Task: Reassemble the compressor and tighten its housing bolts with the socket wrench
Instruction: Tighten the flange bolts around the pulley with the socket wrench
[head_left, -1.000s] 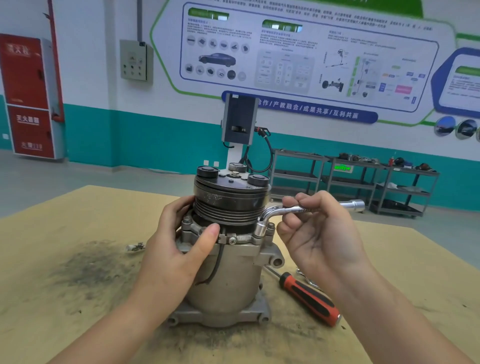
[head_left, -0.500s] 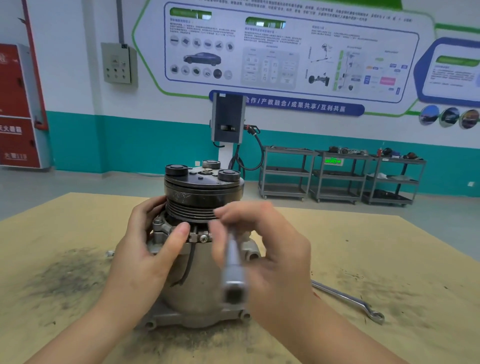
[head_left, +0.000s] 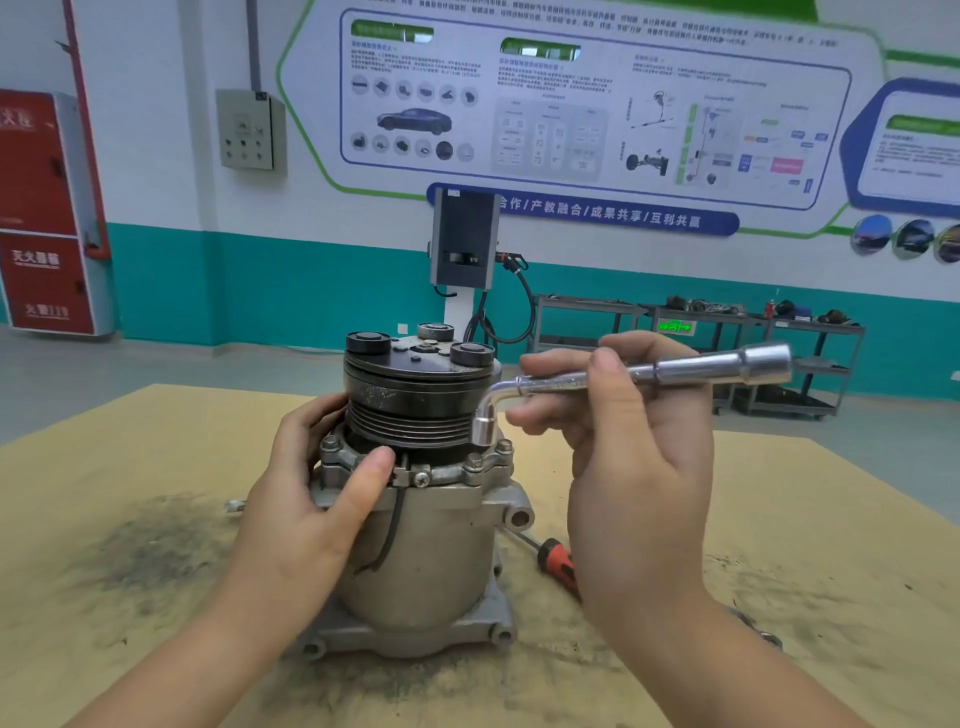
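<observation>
Fingers of the right hand (head_left: 639, 447) pinch the chrome L-shaped socket wrench (head_left: 623, 387), its short socket end just above a housing bolt (head_left: 503, 447) on the grey cylindrical compressor (head_left: 421, 519), which the left hand (head_left: 311, 499) grips. Misaligned seating risks slipping and rounding the bolt head.

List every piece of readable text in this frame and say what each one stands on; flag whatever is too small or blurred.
"合作/产教融合/成果共享/互利共赢": blue banner under the wall poster.
"灭火器箱": red cabinet, blurred, likely reading.
Digits low on the same cabinet: too blurred to read.
Fine print on the wall poster: too small.
Green lit sign by the carts: unreadable.
Compressor and socket wrench: no legible marking.
</observation>
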